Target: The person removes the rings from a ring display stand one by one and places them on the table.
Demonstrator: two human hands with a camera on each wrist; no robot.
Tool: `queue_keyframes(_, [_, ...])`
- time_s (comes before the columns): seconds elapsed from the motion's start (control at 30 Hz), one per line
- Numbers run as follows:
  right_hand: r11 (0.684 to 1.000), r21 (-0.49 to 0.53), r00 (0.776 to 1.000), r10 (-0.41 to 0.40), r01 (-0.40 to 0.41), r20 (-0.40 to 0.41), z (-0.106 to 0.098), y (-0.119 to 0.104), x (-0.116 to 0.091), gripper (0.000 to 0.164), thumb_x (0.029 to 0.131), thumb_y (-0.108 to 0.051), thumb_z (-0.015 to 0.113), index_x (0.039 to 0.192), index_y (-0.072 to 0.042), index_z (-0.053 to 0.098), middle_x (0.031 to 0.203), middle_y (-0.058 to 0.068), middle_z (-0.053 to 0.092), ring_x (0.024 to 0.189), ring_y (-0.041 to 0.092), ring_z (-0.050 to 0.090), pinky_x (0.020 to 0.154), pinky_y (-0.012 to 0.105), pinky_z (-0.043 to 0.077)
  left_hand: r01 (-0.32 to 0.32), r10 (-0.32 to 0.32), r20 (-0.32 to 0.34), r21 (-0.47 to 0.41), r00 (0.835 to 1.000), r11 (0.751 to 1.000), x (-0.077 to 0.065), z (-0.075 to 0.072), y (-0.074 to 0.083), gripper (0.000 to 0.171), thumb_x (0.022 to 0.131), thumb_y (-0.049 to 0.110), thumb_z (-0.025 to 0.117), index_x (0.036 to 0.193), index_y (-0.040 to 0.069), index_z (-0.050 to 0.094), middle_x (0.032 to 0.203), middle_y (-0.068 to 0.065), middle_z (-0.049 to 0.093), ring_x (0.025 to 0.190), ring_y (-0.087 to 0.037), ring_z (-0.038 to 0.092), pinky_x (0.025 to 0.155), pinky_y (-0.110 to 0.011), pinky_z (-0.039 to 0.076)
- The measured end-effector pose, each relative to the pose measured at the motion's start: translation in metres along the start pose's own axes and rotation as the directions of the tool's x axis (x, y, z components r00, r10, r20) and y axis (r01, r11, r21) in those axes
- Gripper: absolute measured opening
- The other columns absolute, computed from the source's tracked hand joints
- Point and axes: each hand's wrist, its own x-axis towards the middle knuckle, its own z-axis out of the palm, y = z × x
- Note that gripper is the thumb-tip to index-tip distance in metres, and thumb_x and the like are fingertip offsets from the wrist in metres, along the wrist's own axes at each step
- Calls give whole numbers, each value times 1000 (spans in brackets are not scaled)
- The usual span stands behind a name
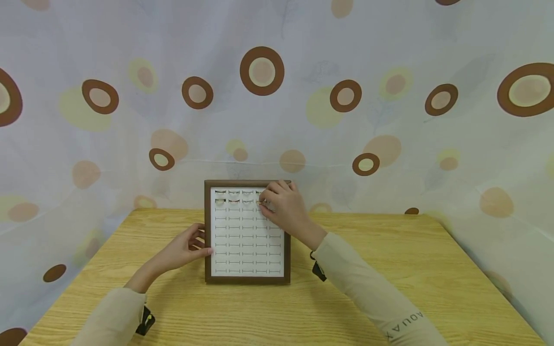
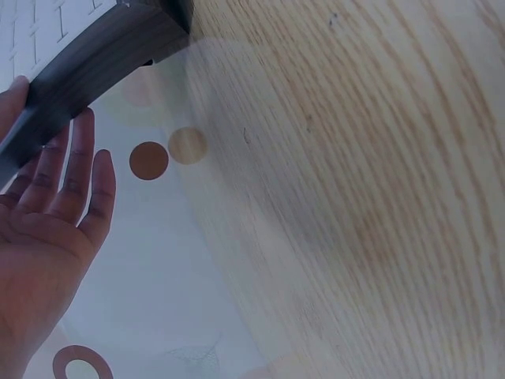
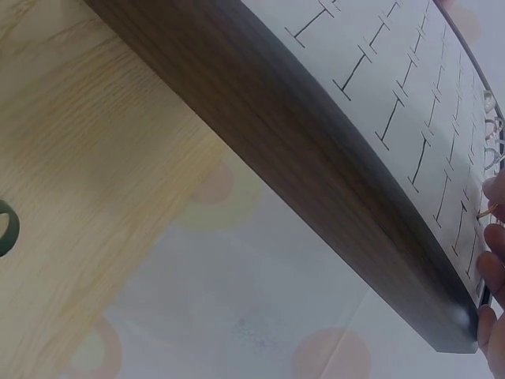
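A brown-framed display board stands upright on the table, its white face marked with rows of short slots. Several small rings sit in the top two rows. My left hand holds the board's left side, thumb on the front edge and the other fingers behind, as the left wrist view also shows. At the upper right of the board, my right hand pinches a thin gold-coloured ring against a second-row slot. Its fingers cover most of that ring and the board's upper right corner.
The light wooden table stretches around the board. Behind it hangs a pale cloth with brown and yellow circles, which also lines both sides. A dark green curved thing shows at the right wrist view's left edge; its kind is unclear.
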Motion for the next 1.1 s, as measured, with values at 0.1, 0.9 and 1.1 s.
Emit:
queue_keyframes(0.1, [1000, 8, 1000, 1, -1, -4, 0, 0, 0, 5, 79, -20, 70, 80, -16, 66, 83, -2, 60, 84, 17, 53, 71, 34, 35, -1, 1, 1, 1, 1000, 1000, 0, 0, 0, 61, 83, 28, 67, 128, -1, 37, 110, -16, 56, 94, -23, 60, 78, -31, 50])
queue_keyframes(0.9, [996, 89, 999, -15, 19, -50, -1, 4, -1, 7, 78, -19, 70, 78, -15, 64, 83, -1, 59, 83, 17, 52, 69, 34, 33, -5, 6, 14, -13, 1000, 1000, 0, 0, 1, 61, 83, 27, 67, 128, -1, 37, 110, -15, 56, 94, -22, 60, 79, -32, 50])
queue_keyframes(1.1, [984, 178, 997, -2, 16, -80, -5, 2, 2, 9, 76, -14, 72, 79, -14, 63, 83, 0, 61, 82, 18, 54, 70, 34, 36, -10, 10, 22, -15, 1000, 1000, 0, -1, 1, 60, 84, 26, 67, 128, -1, 37, 110, -15, 56, 94, -22, 60, 79, -30, 50])
